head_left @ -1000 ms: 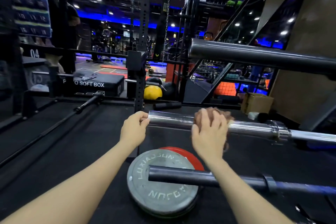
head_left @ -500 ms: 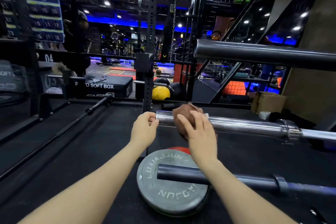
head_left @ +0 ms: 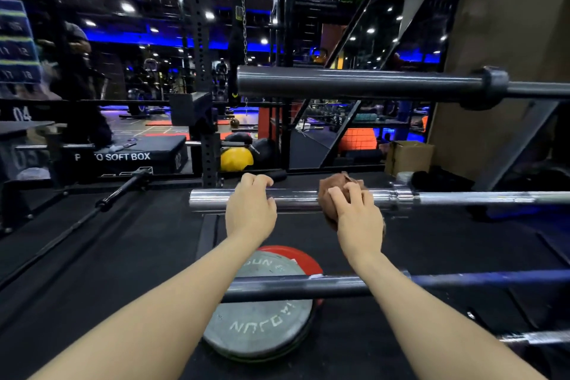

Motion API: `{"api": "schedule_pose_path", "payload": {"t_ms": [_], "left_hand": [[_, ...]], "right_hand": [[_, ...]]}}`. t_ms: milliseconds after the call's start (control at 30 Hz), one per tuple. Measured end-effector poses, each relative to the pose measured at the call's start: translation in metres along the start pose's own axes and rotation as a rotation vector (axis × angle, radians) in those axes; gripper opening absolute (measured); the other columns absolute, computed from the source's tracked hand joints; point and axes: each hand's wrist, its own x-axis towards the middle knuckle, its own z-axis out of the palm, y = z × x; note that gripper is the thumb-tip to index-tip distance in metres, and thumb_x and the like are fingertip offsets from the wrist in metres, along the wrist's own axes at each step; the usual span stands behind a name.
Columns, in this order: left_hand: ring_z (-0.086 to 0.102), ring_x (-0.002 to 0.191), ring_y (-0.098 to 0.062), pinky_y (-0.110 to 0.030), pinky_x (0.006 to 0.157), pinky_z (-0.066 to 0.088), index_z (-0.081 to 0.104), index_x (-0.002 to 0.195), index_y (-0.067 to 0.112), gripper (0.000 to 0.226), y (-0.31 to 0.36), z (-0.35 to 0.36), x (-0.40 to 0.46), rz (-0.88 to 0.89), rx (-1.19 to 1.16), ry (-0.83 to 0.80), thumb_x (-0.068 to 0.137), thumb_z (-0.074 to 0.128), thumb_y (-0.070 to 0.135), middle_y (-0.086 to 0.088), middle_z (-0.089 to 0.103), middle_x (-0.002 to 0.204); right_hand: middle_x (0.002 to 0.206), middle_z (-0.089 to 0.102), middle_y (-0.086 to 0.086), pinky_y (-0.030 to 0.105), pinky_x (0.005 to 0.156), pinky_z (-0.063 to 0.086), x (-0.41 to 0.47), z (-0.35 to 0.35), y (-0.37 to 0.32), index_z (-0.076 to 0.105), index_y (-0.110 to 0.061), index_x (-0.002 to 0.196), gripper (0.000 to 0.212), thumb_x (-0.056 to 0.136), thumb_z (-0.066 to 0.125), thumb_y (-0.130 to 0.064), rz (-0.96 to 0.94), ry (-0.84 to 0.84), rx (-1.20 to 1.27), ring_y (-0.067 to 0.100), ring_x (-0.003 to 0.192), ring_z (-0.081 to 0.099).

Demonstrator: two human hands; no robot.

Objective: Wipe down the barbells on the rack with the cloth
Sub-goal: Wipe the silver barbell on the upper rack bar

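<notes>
Hands apart: left hand (head_left: 250,210) curled over chrome barbell (head_left: 293,199), right hand (head_left: 359,219) clutching cloth (head_left: 331,191) against it.

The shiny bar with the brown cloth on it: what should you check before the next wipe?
1. Cloth is pressed on the shiny bar: ok.
2. Right hand has a grip on the cloth: ok.
3. Left hand steadies the bar, fingers curled over it: ok.
4. Room to slide toward the collar: ok, bare sleeve between.
5. Bar sits firmly in the rack: cannot tell, supports out of view.
6. Cloth is clean enough: cannot tell.
</notes>
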Motion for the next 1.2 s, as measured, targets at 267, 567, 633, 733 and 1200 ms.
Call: {"api": "schedule_pose_path", "payload": {"t_ms": [267, 567, 633, 733, 1200], "left_hand": [[0.056, 0.102, -0.021, -0.033, 0.083, 0.044, 0.054, 0.122, 0.021, 0.031, 0.057, 0.044, 0.0, 0.075, 0.006, -0.076, 0.092, 0.053, 0.018, 0.001, 0.048, 0.124], [0.052, 0.107, -0.024, -0.033, 0.084, 0.041, 0.053, 0.123, 0.026, 0.032, 0.101, 0.076, 0.006, 0.102, 0.052, -0.126, 0.092, 0.052, 0.018, 0.005, 0.045, 0.124], [0.051, 0.109, -0.021, -0.032, 0.088, 0.04, 0.051, 0.125, 0.026, 0.033, 0.114, 0.083, 0.007, 0.13, 0.059, -0.119, 0.093, 0.051, 0.019, 0.005, 0.046, 0.126], [0.046, 0.115, -0.017, -0.03, 0.094, 0.037, 0.048, 0.128, 0.026, 0.035, 0.13, 0.095, 0.006, 0.199, 0.098, -0.119, 0.093, 0.053, 0.023, 0.006, 0.046, 0.128], [0.048, 0.111, -0.015, -0.027, 0.095, 0.032, 0.052, 0.124, 0.027, 0.045, 0.158, 0.128, 0.003, 0.164, 0.423, -0.083, 0.082, 0.068, 0.036, 0.007, 0.051, 0.12]], "right_hand": [[0.114, 0.052, 0.01, 0.034, 0.063, 0.032, 0.014, -0.027, 0.055, 0.05, -0.019, 0.119, 0.045, 0.079, 0.061, -0.003, 0.098, -0.109, -0.079, 0.031, 0.108, 0.048], [0.115, 0.053, 0.008, 0.036, 0.065, 0.037, 0.046, -0.07, 0.09, 0.036, -0.017, 0.124, 0.045, 0.087, 0.061, -0.017, 0.323, -0.074, 0.146, 0.031, 0.109, 0.049], [0.116, 0.052, 0.009, 0.036, 0.067, 0.037, 0.054, -0.073, 0.109, 0.034, -0.017, 0.126, 0.046, 0.089, 0.061, -0.024, 0.382, -0.048, 0.212, 0.032, 0.111, 0.048], [0.125, 0.049, 0.009, 0.038, 0.083, 0.042, 0.059, -0.059, 0.129, 0.042, -0.02, 0.129, 0.043, 0.093, 0.054, -0.039, 0.23, -0.223, 0.186, 0.031, 0.117, 0.043], [0.125, 0.051, -0.005, 0.034, 0.09, 0.045, 0.035, -0.052, 0.198, 0.052, -0.038, 0.132, 0.046, 0.09, 0.055, -0.02, -0.173, -0.398, 0.269, 0.021, 0.12, 0.047]]}}
